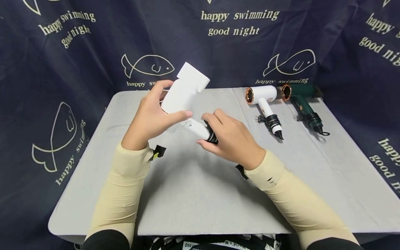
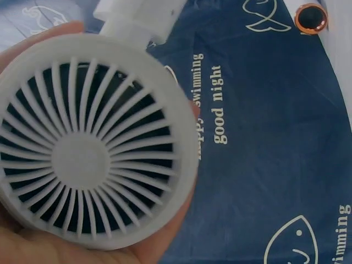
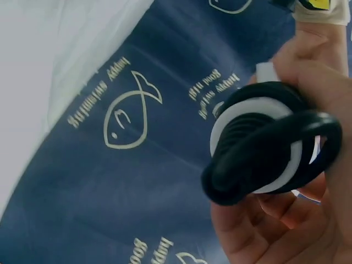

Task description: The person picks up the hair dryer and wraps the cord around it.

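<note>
A white hair dryer (image 1: pixel 178 97) is held above the table, tilted, with its flat nozzle (image 1: pixel 193 77) pointing up and away. My left hand (image 1: pixel 148 111) grips the barrel, thumb across the near side. In the left wrist view the round slatted rear grille (image 2: pixel 82 159) faces the camera with that hand around it. My right hand (image 1: pixel 234 137) holds the lower end of the handle, where a black cord (image 1: pixel 212 134) is wound. The right wrist view shows the cord coils (image 3: pixel 253 148) end-on, fingers curled beside them; the handle behind is mostly hidden.
On the grey table (image 1: pixel 193 198), at the back right, lie another white hair dryer (image 1: pixel 263 94) with a copper rim and a dark green hair dryer (image 1: pixel 303 104). Both have wound cords. A navy printed curtain (image 1: pixel 187 38) hangs behind the table.
</note>
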A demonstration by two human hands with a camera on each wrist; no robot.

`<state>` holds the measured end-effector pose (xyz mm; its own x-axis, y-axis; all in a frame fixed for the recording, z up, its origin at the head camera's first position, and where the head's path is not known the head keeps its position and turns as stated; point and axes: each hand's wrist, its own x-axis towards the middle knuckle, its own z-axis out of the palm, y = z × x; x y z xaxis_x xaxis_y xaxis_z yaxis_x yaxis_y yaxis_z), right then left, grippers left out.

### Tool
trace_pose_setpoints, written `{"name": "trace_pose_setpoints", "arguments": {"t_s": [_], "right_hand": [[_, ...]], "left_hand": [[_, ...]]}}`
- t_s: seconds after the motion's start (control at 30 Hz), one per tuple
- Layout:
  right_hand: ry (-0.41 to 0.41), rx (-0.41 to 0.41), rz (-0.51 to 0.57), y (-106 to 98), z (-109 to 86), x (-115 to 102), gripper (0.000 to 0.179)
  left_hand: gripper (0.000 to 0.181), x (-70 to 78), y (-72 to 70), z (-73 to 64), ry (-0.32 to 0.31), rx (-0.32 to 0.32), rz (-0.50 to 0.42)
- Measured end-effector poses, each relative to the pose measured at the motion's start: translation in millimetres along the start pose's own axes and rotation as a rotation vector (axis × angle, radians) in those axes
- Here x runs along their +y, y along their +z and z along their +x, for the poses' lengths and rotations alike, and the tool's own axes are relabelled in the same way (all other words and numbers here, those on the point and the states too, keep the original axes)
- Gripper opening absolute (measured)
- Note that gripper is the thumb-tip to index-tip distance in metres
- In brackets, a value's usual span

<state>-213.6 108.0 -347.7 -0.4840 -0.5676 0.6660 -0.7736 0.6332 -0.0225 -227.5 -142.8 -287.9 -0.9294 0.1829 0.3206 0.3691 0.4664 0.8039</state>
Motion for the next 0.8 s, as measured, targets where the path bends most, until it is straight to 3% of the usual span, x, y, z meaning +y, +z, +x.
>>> {"name": "trace_pose_setpoints", "arguments": {"t_s": [0.1, 0.2, 0.3, 0.43, 0.6, 0.8], "right_hand": [[0.017, 0.032, 0.042, 4.2, -2.3, 3.4, 0.048], [0.077, 0.028, 0.089, 8.4, -3.4, 9.3, 0.043], [0.202, -0.017, 0.100, 16.0, -5.5, 21.5, 0.040], [0.435, -0.091, 0.083, 34.4, -12.1, 49.5, 0.039], [0.643, -0.122, 0.062, 57.5, -25.7, 86.0, 0.041], [0.751, -0.172, 0.086, 72.5, -33.1, 112.0, 0.041]], "left_hand": [[0.072, -4.4, 3.0, 3.4, 0.020, -0.023, -0.032], [0.065, -8.0, 5.4, 5.5, 0.073, -0.007, 0.000], [0.060, -9.1, 7.6, 6.2, 0.129, 0.014, 0.071], [0.052, -8.4, 7.9, 5.5, 0.202, 0.006, 0.134], [0.048, -7.3, 7.8, 2.4, 0.216, -0.034, 0.171], [0.047, -7.5, 7.3, 1.3, 0.201, -0.106, 0.179]]}}
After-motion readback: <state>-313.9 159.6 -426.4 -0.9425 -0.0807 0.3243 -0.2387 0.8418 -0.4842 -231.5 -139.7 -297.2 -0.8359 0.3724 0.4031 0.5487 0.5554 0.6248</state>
